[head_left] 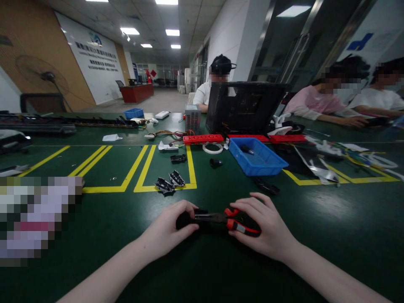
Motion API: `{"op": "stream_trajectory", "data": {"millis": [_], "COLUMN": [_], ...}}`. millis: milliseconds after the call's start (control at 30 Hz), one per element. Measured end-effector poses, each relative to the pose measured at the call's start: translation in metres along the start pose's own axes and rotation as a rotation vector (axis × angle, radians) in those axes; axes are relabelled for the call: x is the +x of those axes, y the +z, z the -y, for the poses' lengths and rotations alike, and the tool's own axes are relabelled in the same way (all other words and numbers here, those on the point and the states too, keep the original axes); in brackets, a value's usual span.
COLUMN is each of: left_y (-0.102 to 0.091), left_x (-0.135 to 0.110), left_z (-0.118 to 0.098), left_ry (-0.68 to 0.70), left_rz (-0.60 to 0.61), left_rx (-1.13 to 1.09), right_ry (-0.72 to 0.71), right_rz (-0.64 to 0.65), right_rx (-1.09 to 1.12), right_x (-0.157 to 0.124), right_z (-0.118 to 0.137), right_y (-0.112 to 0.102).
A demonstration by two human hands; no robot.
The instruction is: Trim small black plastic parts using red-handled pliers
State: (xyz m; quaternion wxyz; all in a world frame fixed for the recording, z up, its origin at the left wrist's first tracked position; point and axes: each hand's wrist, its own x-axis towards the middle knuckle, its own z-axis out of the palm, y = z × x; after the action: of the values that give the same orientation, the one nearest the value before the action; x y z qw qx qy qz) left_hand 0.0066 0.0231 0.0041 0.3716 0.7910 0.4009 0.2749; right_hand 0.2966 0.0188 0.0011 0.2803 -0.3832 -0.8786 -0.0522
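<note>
Red-handled needle-nose pliers point(239, 227) are in my right hand point(268, 227), with fingers and thumb around the spread handles. Their dark jaws point left and reach a small black part point(183, 219) pinched between the thumb and fingers of my left hand point(167, 227). My fingers cover much of that part, and I cannot tell whether the jaws grip it. Beyond my hands lie two black and silver plastic pieces point(170, 183) near a yellow tape line. A black elongated piece point(266, 186) lies beyond my right hand.
A blue tray point(263, 166) with a dark item inside stands ahead on the right. Behind it run red power strips point(203, 139) and a large black casing point(244, 105). A white tape ring point(212, 148) lies nearby. Other people sit across the table.
</note>
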Motion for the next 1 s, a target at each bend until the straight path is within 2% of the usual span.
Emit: {"op": "stream_trajectory", "data": {"millis": [400,1000], "left_y": [-0.0023,-0.0013], "left_x": [0.0015,0.0014], "left_z": [-0.0014,-0.0001], "left_ry": [-0.059,-0.026], "left_rz": [-0.01,-0.007], "left_rx": [-0.021,-0.056], "right_ry": [-0.012,-0.023], "right_rz": [0.021,-0.006], "right_rx": [0.003,0.004], "right_x": [-0.0005,-0.0015], "right_z": [0.0006,-0.0009], "right_y": [-0.0002,0.0005]}}
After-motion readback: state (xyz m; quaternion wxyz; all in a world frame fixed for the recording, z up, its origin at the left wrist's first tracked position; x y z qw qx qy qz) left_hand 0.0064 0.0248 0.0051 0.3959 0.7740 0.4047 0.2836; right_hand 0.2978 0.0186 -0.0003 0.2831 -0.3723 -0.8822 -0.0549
